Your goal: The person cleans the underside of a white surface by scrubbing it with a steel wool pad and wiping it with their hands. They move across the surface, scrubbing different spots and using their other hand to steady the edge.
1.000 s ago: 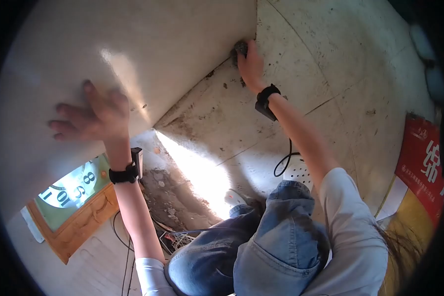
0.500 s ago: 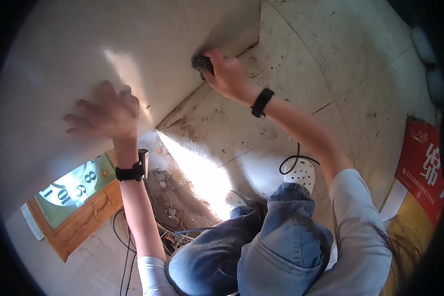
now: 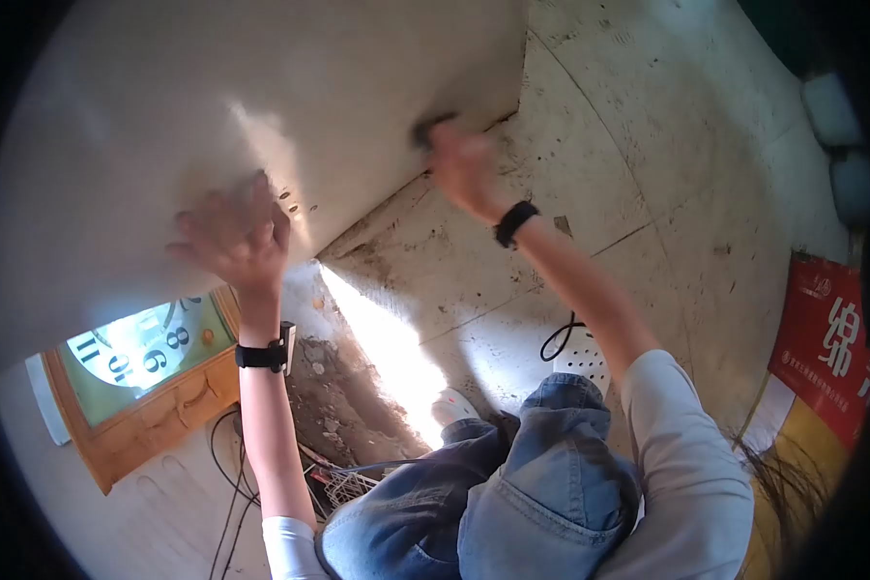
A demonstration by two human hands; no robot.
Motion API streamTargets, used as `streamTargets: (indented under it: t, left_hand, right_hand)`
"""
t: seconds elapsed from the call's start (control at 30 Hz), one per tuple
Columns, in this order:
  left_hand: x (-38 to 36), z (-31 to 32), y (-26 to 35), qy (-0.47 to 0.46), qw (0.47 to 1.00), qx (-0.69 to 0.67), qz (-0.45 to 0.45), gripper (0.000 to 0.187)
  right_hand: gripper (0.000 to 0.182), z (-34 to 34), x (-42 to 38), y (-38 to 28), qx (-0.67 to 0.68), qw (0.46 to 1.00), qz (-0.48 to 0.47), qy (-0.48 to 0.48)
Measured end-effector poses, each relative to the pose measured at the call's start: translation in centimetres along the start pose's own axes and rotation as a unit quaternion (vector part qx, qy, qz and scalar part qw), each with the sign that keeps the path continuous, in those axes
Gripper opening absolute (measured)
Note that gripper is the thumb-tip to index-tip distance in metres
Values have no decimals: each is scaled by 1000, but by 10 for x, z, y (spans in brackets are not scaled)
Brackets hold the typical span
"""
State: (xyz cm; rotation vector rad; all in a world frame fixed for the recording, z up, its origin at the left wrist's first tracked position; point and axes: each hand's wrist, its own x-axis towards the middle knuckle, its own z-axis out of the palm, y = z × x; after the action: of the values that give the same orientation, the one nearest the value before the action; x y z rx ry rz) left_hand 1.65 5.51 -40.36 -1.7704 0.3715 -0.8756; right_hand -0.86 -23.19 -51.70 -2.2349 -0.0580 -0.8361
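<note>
A large pale panel (image 3: pixel 358 72) with a smooth surface fills the upper left of the head view. My left hand (image 3: pixel 237 232) rests against it, fingers spread and slightly blurred, holding nothing. Close to those fingertips are a few small holes or dark marks (image 3: pixel 288 201) in the panel. Near the panel's lower right edge, my right hand (image 3: pixel 466 169) is closed around a dark scouring pad (image 3: pixel 431 130), pressed to the surface. Motion smears this hand and the pad. Each wrist wears a black band.
Dirty, stained floor tiles (image 3: pixel 619 184) lie right of the panel. A wooden-framed clock (image 3: pixel 155 425) stands at lower left beside black cables (image 3: pixel 230 474). Rubble (image 3: pixel 343 396) lies near my feet in white clogs (image 3: pixel 451 406). A red box (image 3: pixel 822 338) is at the right.
My right hand has moved a little along the panel with the scouring pad. My left hand has shifted slightly, uncovering more of the small marks. The whole view has also shifted somewhat.
</note>
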Motion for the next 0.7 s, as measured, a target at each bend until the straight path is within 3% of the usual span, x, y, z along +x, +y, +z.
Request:
streamTargets:
  t: [0.03, 0.07, 0.1, 0.13, 0.27, 0.37, 0.4, 0.47, 0.53, 0.6, 0.7]
  left_hand:
    - [-7, 1, -2, -118, 981, 145, 45, 41]
    - [-13, 0, -3, -31, 999, -5, -1, 42]
    - [0, -17, -11, 60, 985, -153, -48, 43]
    - [8, -28, -15, 153, 939, -294, -93, 44]
    - [3, -37, -17, 117, 945, -298, -74, 51]
    - [-2, -42, -28, 82, 950, -295, -60, 52]
    - [-4, -41, -32, 88, 951, -288, -64, 53]
    - [-13, -39, -39, 64, 952, -292, -69, 54]
    - [-22, -39, -42, 33, 950, -299, -80, 56]
    - [-30, -41, -41, -5, 946, -313, -86, 58]
    - [-48, -33, -33, -16, 944, -320, -73, 59]
  right_hand:
    - [9, -8, 4, 7, -2, 998, 50, 39]
    - [12, -15, 9, 15, -4, 992, 101, 77]
    - [15, -20, 13, 17, -6, 982, 151, 116]
    - [14, -19, 12, 9, -5, 992, 96, 80]
    - [11, 20, 1, -55, 24, 991, -128, -11]
    - [11, 22, 1, -68, 32, 991, -125, -20]
    - [10, 15, 1, -60, 11, 994, -97, -48]
    - [15, 6, -1, -26, -12, 1000, 3, 15]
    - [19, -17, 11, 7, -50, 981, 171, 74]
    - [26, -46, 27, 44, -64, 944, 316, 64]
    - [33, -85, 38, 75, -119, 927, 356, 4]
